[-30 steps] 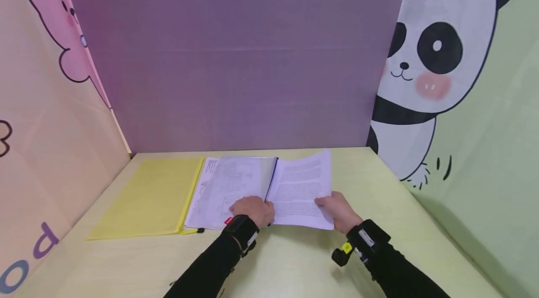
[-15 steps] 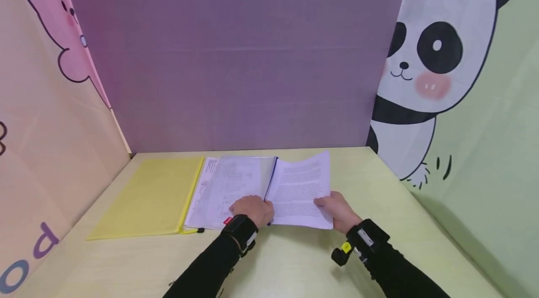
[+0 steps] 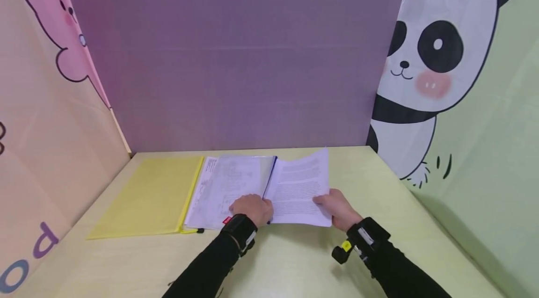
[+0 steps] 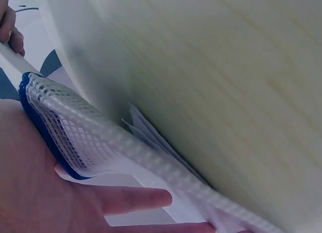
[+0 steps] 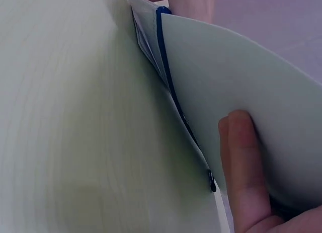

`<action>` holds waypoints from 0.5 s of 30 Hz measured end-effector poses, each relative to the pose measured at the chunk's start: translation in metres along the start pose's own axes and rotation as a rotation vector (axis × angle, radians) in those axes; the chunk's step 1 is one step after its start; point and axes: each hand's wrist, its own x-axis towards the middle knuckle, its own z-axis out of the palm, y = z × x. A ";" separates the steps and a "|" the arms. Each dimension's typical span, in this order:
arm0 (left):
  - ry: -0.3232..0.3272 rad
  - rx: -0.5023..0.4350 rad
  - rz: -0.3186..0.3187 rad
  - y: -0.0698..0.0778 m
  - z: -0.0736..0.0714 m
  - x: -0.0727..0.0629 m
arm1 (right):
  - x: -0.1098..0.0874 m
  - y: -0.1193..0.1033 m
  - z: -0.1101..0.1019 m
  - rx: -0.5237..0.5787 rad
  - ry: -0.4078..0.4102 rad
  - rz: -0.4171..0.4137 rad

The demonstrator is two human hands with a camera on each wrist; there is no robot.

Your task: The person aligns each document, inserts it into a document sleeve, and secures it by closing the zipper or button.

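A clear mesh zip pouch with a blue zip edge lies on the table, papers showing through it. My left hand grips the pouch near its mouth; in the left wrist view some fingers stretch along it. Printed sheets stick out of the mouth to the right, bowed up from the table. My right hand pinches their right edge, thumb on the printed side. In the right wrist view its fingers lie along the plain underside of the sheets. The sheets' left part is hidden within the pouch.
A yellow zip folder lies flat to the pouch's left, its yellow zip side close to the pouch. The pale wooden table ends at a purple back panel, with printed side panels left and right.
Both hands keep their hold and barely move. The sheets' far right corner dips slightly, then rises again; the head view shifts a little.
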 end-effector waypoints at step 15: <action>-0.004 0.093 0.054 -0.001 -0.002 -0.005 | 0.002 0.000 -0.003 -0.021 -0.014 0.032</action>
